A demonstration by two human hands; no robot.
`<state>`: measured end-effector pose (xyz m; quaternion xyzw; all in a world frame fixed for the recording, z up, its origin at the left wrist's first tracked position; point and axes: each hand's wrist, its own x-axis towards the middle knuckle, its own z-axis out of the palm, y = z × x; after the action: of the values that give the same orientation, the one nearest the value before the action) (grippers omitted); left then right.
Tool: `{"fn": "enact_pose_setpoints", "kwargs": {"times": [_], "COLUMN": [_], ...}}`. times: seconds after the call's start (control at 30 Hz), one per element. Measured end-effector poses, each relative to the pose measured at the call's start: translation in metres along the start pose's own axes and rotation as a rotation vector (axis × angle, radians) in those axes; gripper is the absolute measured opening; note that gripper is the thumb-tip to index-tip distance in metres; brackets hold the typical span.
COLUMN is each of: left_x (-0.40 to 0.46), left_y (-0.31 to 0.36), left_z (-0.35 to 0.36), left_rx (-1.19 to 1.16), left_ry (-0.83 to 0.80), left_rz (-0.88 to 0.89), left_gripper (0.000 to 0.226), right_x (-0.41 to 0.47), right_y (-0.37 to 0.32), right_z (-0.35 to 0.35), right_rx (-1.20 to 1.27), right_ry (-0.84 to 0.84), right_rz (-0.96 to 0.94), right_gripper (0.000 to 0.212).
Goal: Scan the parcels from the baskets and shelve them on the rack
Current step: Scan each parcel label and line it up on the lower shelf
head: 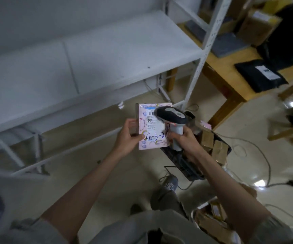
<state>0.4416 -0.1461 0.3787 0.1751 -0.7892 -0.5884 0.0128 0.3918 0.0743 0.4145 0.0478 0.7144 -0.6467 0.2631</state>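
Scanning a pink parcel point(153, 127): the left hand point(128, 136) pinches its left edge, long axis upright, while the right hand point(181, 138) grips a scanner point(172, 116) whose head overlaps the label. The rack point(107, 55) shelf lies up and left, nearer the left hand; a basket point(186, 166) sits below.

- Left hand point(130, 136) and right hand point(184, 138): bare, no gloves, rings or watch visible.
- Forearms: bare to above the elbow.
- Sleeves point(36, 229): short, grey fabric.
- Trousers point(167, 199): grey-olive.
- Shoe point(170, 182): grey, dark laces.
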Motion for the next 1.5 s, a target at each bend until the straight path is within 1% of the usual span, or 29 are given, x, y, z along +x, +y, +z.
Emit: {"fn": "enact_pose_setpoints", "kwargs": {"times": [0.17,0.3,0.37,0.4,0.53,0.73,0.83,0.9,1.07,1.17,1.23,1.33,1.43,1.5], "left_x": [-0.038,-0.059,-0.068,-0.072,-0.081,-0.078,-0.074,-0.073,-0.073,-0.076,-0.079,-0.083,-0.087,-0.091], "left_y": [0.025,0.044,0.051,0.054,0.059,0.071,0.072,0.071,0.071,0.071,0.073,0.073,0.072,0.074], "left_z": [-0.071,-0.117,-0.133,-0.139,-0.157,-0.164,-0.166,-0.168,-0.178,-0.185,-0.19,-0.199,-0.208,-0.213], "left_rx": [-0.052,-0.11,-0.137,-0.143,-0.122,-0.091,-0.064,-0.053,-0.028,-0.028,-0.053,-0.084,-0.15,-0.215], "left_ry": [0.196,0.385,0.483,0.532,0.695,0.852,0.894,0.914,0.933,0.94,0.93,0.913,0.897,0.888], "left_rz": [0.005,0.022,0.028,0.034,0.071,0.086,0.099,0.1,0.109,0.107,0.085,0.048,0.017,-0.003], "left_gripper": [0.062,0.059,0.06,0.06,0.06,0.061,0.062,0.062,0.064,0.063,0.064,0.066,0.064,0.06], "right_x": [-0.017,-0.019,-0.018,-0.019,-0.02,-0.015,-0.015,-0.013,-0.003,0.001,-0.001,0.005,0.019,0.031], "right_y": [-0.049,-0.097,-0.113,-0.121,-0.146,-0.161,-0.166,-0.168,-0.169,-0.173,-0.177,-0.188,-0.197,-0.196], "right_z": [0.056,0.082,0.09,0.093,0.109,0.14,0.153,0.16,0.167,0.171,0.171,0.173,0.179,0.19], "right_rx": [-0.135,-0.196,-0.223,-0.231,-0.293,-0.363,-0.362,-0.354,-0.313,-0.235,-0.094,0.073,0.046,-0.023], "right_ry": [-0.122,-0.193,-0.239,-0.263,-0.368,-0.51,-0.601,-0.628,-0.668,-0.659,-0.652,-0.631,-0.616,-0.6], "right_rz": [-0.125,-0.245,-0.285,-0.306,-0.382,-0.465,-0.517,-0.517,-0.48,-0.452,-0.432,-0.442,-0.45,-0.434], "right_gripper": [0.018,0.018,0.028,0.03,0.022,0.025,0.033,0.036,0.026,0.02,0.019,0.026,0.033,0.03]}}
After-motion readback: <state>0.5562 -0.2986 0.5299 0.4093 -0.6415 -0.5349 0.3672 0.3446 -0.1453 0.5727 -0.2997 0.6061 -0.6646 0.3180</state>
